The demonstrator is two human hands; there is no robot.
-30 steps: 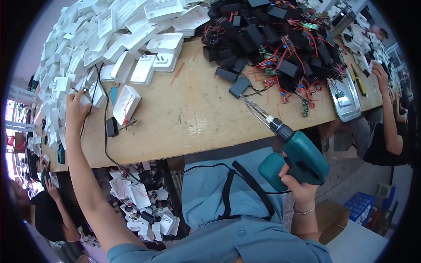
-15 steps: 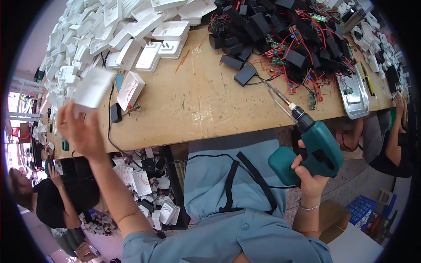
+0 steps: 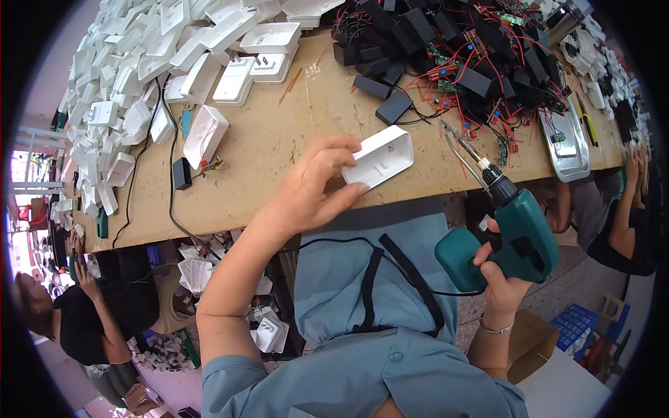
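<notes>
Left hand (image 3: 306,182), fingers part-closed, grips a white casing (image 3: 391,159) near the front of the counter (image 3: 265,150); right hand (image 3: 504,290), fingers wrapped, holds a green soldering gun (image 3: 527,237), tip (image 3: 456,136) best held clear.

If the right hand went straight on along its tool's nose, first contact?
The right hand leads with the green gun-shaped tool; its tip would likely meet the thin black wires by the closest black box. Depth is unclear, so it might pass above them.
</notes>
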